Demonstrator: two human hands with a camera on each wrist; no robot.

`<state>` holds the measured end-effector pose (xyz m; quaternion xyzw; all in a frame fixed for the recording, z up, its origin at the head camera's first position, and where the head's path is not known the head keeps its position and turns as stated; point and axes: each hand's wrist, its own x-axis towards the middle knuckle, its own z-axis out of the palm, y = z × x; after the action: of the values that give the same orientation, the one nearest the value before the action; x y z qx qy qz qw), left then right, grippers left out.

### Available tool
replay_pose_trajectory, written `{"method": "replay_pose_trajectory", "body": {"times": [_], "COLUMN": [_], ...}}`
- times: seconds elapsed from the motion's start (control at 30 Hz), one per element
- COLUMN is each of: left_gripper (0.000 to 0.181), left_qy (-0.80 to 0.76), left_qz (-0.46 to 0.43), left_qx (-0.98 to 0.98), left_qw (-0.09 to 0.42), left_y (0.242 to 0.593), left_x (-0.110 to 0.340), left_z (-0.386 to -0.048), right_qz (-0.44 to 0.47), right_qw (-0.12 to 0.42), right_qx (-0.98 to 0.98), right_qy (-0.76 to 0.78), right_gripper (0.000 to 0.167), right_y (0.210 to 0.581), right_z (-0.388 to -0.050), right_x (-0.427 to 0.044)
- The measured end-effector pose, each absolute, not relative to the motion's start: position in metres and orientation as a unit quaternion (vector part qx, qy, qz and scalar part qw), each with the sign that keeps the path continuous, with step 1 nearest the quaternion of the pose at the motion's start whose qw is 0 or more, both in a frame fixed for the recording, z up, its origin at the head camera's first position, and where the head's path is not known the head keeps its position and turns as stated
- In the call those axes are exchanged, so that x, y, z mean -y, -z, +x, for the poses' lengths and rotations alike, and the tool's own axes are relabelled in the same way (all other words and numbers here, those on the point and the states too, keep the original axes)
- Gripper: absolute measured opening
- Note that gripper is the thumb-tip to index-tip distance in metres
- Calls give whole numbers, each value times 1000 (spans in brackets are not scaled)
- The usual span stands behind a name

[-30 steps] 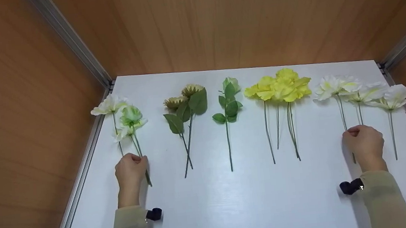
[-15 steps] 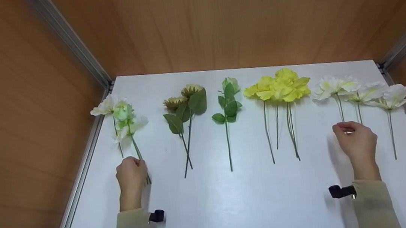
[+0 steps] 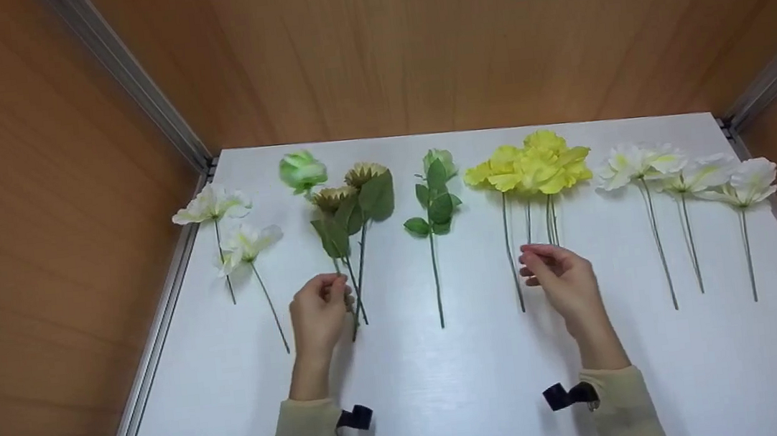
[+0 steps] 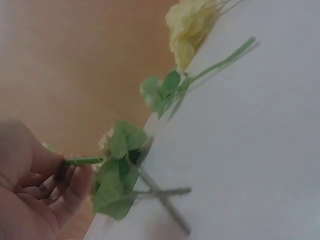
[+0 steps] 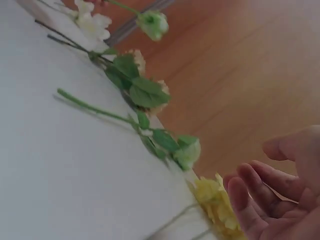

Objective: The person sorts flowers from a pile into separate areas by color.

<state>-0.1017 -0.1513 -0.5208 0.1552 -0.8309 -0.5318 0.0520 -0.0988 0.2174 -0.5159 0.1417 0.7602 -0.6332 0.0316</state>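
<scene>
My left hand (image 3: 319,315) pinches the stem of a light green flower (image 3: 303,171), raised above the table. In the left wrist view, the stem's cut end (image 4: 84,161) sticks out past the thumb. Just under it lie two brownish-cream flowers (image 3: 333,196) with broad leaves and crossed stems. My right hand (image 3: 565,282) hovers over the stems of the yellow flowers (image 3: 549,161), covering some of their lower ends. Its fingers are loosely bent, and the right wrist view shows nothing between them and the thumb.
Two white flowers (image 3: 247,244) lie at the left, and three white flowers (image 3: 742,184) at the right. A leafy green flower (image 3: 439,205) lies mid-table. Wooden panels (image 3: 413,42) stand behind and beside the white table (image 3: 408,404).
My left hand has lifted the light green flower off the white ones and carried it right. My right hand has left the white flowers' stems and moved left to the yellow ones.
</scene>
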Motion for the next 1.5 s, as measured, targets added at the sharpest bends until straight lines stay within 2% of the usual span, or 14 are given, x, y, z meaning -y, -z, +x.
{"method": "replay_pose_trajectory", "body": {"times": [0.27, 0.57, 0.7, 1.13, 1.33, 1.5], "left_gripper": [8, 9, 9, 13, 19, 20], "left_qy": [599, 706, 719, 707, 699, 688], "left_qz": [66, -11, -15, -11, 24, 68], "left_qx": [798, 702, 686, 697, 702, 716], "left_qw": [23, -89, -110, -123, -131, -97], "left_y": [533, 542, 542, 545, 545, 544], "left_x": [73, 25, 23, 26, 49, 85], "left_z": [-96, -92, -90, -86, -84, -85], "right_qz": [74, 81, 85, 100, 113, 111], "right_qw": [62, 92, 96, 94, 86, 88], "right_qx": [-755, -668, -651, -642, -644, -668], "right_qy": [649, 734, 748, 755, 752, 731], "right_gripper": [30, 27, 24, 25, 31, 33], "right_y": [526, 536, 540, 538, 533, 533], "right_z": [-104, -103, -100, -101, -113, -131], "right_x": [-156, -142, -145, -143, -147, -145]}}
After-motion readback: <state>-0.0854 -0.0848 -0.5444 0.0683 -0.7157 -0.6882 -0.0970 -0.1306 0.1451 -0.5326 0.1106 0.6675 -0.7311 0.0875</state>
